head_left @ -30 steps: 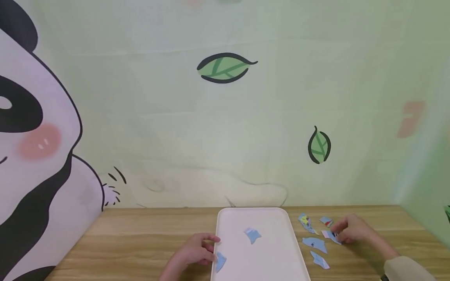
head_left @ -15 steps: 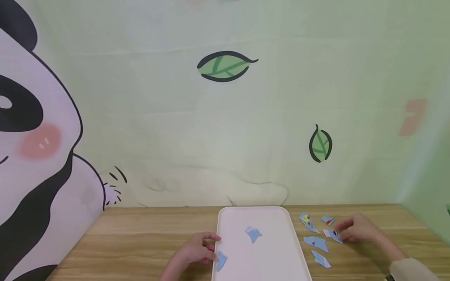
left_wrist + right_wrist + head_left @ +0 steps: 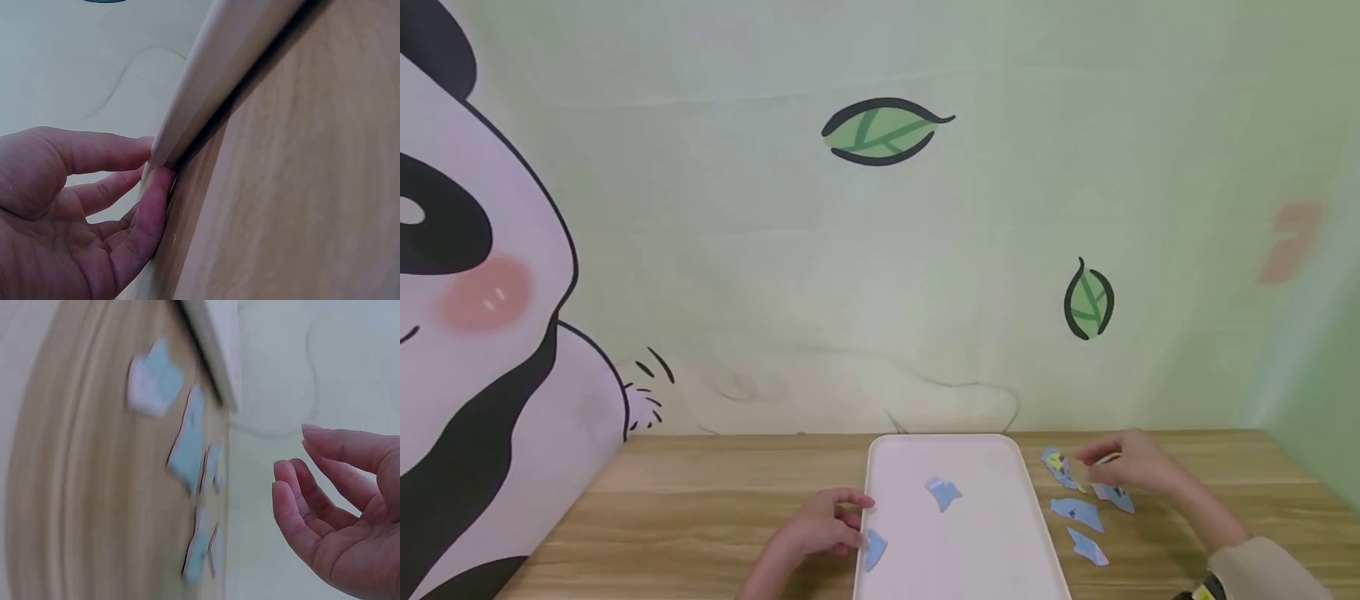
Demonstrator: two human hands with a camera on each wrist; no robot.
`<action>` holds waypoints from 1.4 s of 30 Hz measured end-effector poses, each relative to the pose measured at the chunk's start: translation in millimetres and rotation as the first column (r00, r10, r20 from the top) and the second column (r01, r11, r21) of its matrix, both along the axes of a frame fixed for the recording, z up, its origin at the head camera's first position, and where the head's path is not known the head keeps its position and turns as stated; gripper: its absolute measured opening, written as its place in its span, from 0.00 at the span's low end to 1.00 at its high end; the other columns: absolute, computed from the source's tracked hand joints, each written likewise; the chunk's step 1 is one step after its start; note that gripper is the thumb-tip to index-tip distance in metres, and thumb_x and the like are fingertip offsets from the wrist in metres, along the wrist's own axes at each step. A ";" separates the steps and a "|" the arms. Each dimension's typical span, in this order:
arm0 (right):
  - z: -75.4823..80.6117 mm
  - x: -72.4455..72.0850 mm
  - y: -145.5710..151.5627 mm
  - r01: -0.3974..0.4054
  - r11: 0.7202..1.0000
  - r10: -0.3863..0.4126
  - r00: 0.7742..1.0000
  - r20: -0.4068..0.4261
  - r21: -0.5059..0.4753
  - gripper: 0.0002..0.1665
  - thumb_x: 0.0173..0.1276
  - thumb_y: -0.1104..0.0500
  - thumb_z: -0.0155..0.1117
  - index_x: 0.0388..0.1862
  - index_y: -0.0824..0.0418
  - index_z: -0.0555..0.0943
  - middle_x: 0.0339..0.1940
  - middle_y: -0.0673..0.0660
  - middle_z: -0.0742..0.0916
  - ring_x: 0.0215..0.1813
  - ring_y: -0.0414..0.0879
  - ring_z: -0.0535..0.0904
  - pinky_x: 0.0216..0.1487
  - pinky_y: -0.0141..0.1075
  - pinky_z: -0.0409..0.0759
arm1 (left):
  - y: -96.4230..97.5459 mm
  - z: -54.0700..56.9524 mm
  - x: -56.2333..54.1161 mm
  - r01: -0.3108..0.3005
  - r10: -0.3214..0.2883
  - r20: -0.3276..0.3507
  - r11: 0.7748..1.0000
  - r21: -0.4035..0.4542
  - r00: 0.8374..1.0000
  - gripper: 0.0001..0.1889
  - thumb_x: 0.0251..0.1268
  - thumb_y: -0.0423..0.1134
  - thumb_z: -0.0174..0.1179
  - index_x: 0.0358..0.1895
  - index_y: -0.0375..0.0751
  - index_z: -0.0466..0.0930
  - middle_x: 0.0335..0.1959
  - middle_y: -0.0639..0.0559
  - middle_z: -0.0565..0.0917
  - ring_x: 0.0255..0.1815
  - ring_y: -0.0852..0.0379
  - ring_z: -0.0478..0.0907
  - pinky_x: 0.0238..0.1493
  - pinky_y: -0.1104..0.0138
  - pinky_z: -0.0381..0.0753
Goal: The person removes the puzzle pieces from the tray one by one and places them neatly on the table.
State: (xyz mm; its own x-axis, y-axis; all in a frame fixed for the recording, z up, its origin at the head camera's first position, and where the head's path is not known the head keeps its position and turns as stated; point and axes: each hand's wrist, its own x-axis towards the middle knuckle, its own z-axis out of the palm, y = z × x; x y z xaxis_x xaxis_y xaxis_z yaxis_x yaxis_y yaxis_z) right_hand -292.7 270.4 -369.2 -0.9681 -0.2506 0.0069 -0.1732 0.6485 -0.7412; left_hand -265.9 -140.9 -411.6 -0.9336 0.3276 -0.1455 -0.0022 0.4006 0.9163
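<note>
My left hand (image 3: 822, 527) pinches the left rim of a white tray (image 3: 962, 554); the left wrist view shows thumb and fingertips on either side of that raised edge (image 3: 206, 94). Two light-blue puzzle pieces lie inside it, one toward the back (image 3: 945, 493) and one by the left rim (image 3: 876, 550). Over the loose pieces on the right hovers my right hand (image 3: 1131, 465), fingers loosely bent, a gap between thumb and fingers and nothing in it. Below it are a blue-and-yellow piece (image 3: 1058, 467) and a partly covered blue piece (image 3: 1118, 498).
Nearer the front, two more blue puzzle pieces, one large (image 3: 1077, 513) and one small (image 3: 1087, 547), lie beside the tray's right edge. Everything stands on a wooden table (image 3: 700, 492). Behind it hangs a pale green backdrop (image 3: 737, 250) printed with a panda and leaves.
My right hand has let go of the blue piece at its fingertips and moved left and back above the pieces. The left hand stays at the tray's rim.
</note>
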 end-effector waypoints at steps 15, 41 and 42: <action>7.9 -11.9 -75.4 -0.089 0.990 0.091 0.996 0.012 -0.110 0.19 0.54 0.62 0.67 0.43 0.71 0.80 0.41 0.64 0.83 0.39 0.48 0.79 0.40 0.38 0.79 | 0.1 1.2 1.9 -0.001 0.001 0.003 1.000 -0.007 1.000 0.22 0.45 0.22 0.64 0.49 0.31 0.74 0.29 0.47 0.74 0.24 0.58 0.72 0.24 0.68 0.77; -18.9 -24.5 -149.9 -0.219 0.951 0.228 0.974 0.018 -0.217 0.19 0.49 0.68 0.67 0.42 0.74 0.79 0.39 0.66 0.84 0.40 0.49 0.81 0.38 0.35 0.79 | -0.6 -0.6 3.0 0.002 -0.002 0.003 1.000 0.010 1.000 0.22 0.44 0.22 0.63 0.49 0.30 0.74 0.27 0.49 0.73 0.22 0.58 0.71 0.23 0.70 0.76; -20.6 -25.5 -151.1 -0.213 0.952 0.224 0.974 0.024 -0.218 0.19 0.49 0.68 0.67 0.42 0.74 0.80 0.39 0.66 0.84 0.40 0.48 0.81 0.38 0.34 0.79 | -0.8 -0.5 3.1 0.003 -0.003 0.003 1.000 0.009 1.000 0.22 0.44 0.22 0.63 0.49 0.30 0.74 0.27 0.49 0.73 0.22 0.58 0.71 0.23 0.70 0.76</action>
State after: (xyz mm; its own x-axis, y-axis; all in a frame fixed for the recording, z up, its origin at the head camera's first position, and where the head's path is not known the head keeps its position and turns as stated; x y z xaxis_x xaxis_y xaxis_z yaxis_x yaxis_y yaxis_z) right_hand -318.2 119.3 -389.8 -0.8904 -0.4536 0.0385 -0.2540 0.4249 -0.8689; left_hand -262.8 -141.8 -412.1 -0.9322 0.3316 -0.1451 -0.0036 0.3924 0.9198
